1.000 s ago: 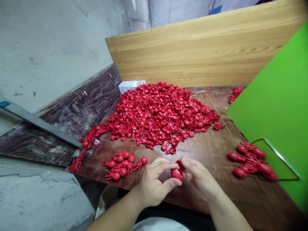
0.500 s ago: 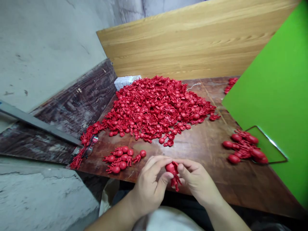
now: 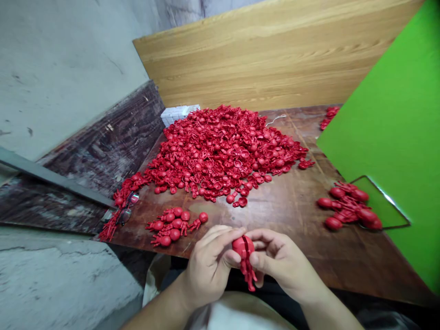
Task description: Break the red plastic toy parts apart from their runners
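Red plastic figure [image 3: 243,247]: round head up, thin limbs dangling below, just over the near edge of the tabletop [image 3: 292,215], about midway along it. Left hand [image 3: 209,268] closed on the head from the left, thumb and fingertips pressed to it. Right hand [image 3: 283,266] grasping the same head from the right, the two grips almost meeting across it.

Just beyond the left hand, toward the near left corner, a small cluster of round-headed figures [image 3: 173,225] lying flat. Farther back, from the middle to the far left of the tabletop, a big heap of loose red parts [image 3: 227,151], shallow cups and tiny limbs mixed together. At the left edge, a pair of glasses [image 3: 126,211]. By the right edge, a group of larger red pieces [image 3: 347,210], close against a green board [image 3: 388,137]. Along the far edge, an upright wooden panel [image 3: 275,59]; in the far left corner, a white block [image 3: 179,113].
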`<state>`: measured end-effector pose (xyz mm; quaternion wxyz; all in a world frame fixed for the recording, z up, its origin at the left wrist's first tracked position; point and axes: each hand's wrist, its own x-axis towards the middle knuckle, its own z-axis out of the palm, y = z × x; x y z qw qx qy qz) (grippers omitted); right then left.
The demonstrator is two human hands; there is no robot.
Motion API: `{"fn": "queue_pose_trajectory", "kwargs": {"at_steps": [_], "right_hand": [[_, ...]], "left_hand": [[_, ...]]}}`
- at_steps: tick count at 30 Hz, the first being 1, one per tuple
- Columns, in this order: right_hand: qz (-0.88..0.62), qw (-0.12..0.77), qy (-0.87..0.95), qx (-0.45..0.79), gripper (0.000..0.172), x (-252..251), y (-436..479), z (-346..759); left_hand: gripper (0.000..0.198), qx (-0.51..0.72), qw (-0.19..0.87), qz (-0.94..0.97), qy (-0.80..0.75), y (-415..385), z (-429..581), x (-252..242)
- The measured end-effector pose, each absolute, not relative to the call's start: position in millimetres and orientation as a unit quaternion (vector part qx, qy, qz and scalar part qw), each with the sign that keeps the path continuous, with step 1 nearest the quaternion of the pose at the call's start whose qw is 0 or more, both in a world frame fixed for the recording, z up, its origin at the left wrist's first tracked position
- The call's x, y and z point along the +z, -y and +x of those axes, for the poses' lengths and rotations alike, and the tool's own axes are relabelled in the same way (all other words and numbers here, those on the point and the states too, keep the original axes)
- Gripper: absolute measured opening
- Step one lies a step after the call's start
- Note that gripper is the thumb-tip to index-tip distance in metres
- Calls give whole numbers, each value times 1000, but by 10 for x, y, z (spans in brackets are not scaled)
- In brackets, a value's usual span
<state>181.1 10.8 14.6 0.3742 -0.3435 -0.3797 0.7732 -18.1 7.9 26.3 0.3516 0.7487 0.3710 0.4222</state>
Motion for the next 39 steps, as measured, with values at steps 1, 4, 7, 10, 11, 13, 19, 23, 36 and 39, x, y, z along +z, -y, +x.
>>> {"fn": "queue_pose_trajectory", "kwargs": {"at_steps": [1, 4, 7, 10, 11, 13, 19, 23, 36, 39], "right_hand": [[-345, 372, 380, 773, 42, 149, -102, 1810], [-347, 370, 382, 772, 40, 162, -88, 1818], [-352, 372, 387, 767, 39, 188, -71, 1831], [-350, 360, 393, 771, 40, 216, -52, 1837], [-347, 358, 393, 773, 40, 222, -49, 1839], [-341, 364, 391, 774, 40, 222, -47, 1846], [-295, 342, 409, 793, 35, 199, -65, 1897], [-211, 325, 396, 832, 36, 208, -82, 1875], [-131, 309, 435, 835, 47, 201, -131, 1774], [-134, 293, 441, 838, 49, 178, -129, 1803]], "left_hand": [[41, 425, 354, 748, -367, -76, -183, 260], [42, 427, 369, 743, -359, -74, -192, 263], [42, 426, 370, 750, -344, -75, -199, 276], [42, 432, 368, 755, -330, -72, -200, 277], [42, 434, 371, 753, -328, -70, -198, 273], [41, 445, 382, 741, -326, -68, -190, 261], [54, 413, 486, 704, -312, -101, -192, 341], [56, 343, 548, 715, -266, -143, -212, 428], [40, 385, 484, 752, -228, -107, -92, 480], [40, 392, 468, 756, -235, -90, -74, 484]]}}
